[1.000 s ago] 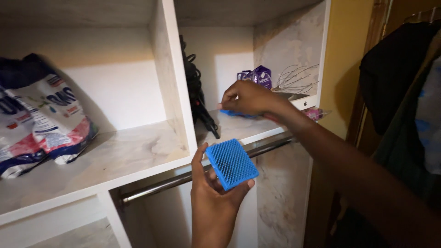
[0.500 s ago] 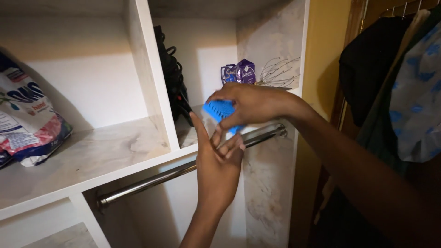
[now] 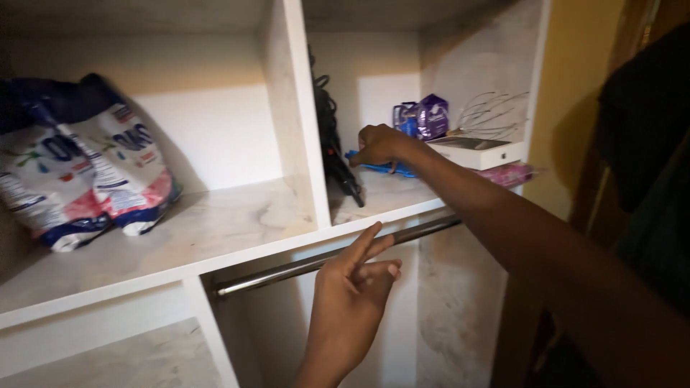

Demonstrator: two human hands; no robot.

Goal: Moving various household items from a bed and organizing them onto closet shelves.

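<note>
Blue bristled pads point(image 3: 381, 167) lie flat on the right-hand shelf point(image 3: 388, 197) of a pale marbled wardrobe, near the front of that compartment. The right hand point(image 3: 379, 144) reaches in from the right and rests on top of them, fingers curled down with the tips pressing the blue surface; whether its grip is closed around a pad or only laid on it cannot be told, since the knuckles hide the underside. The left hand point(image 3: 352, 294) is raised below the shelf edge, empty, its grip loose with the index finger stretched out and the other fingers half bent, touching nothing.

Crowding the same compartment, a bundle of black cables point(image 3: 332, 147) hangs against the upright divider point(image 3: 298, 115) just left of the pads, its lower end reaching the shelf. Behind the right hand stand small purple packets point(image 3: 425, 116), and beside them a wire whisk-like tool point(image 3: 496, 113) leans at the back wall. A flat white box point(image 3: 478, 151) sits just right of the pads, with a pink wrapped item point(image 3: 514, 173) under its far edge.

A chrome hanging rail point(image 3: 323, 260) runs beneath the shelf, between the two hands. In the left compartment, well apart, two soft detergent bags point(image 3: 86, 179) slump against the back. Dark clothing point(image 3: 640, 108) hangs at the far right.
</note>
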